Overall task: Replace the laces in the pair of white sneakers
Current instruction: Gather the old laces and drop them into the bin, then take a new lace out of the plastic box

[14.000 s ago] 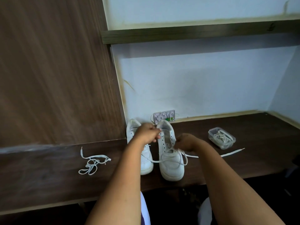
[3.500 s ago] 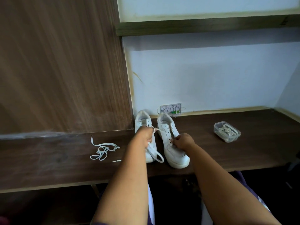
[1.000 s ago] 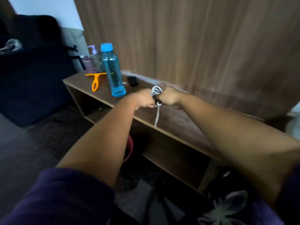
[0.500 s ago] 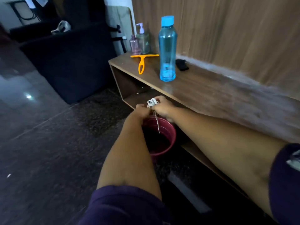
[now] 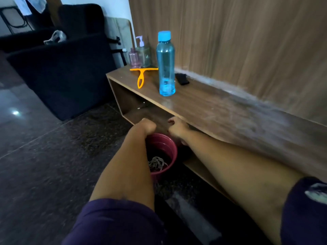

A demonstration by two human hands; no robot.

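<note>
Both hands, left hand (image 5: 147, 126) and right hand (image 5: 177, 127), loosely curled and empty over pink bucket (image 5: 172, 152); old laces (image 5: 157, 163) binned, so go fetch new ones.

Both arms reach forward, bare forearms, purple sleeves at the elbows. Left hand (image 5: 146, 125) loosely curled, holding nothing; right hand (image 5: 177, 127) likewise, just beside it.
</note>
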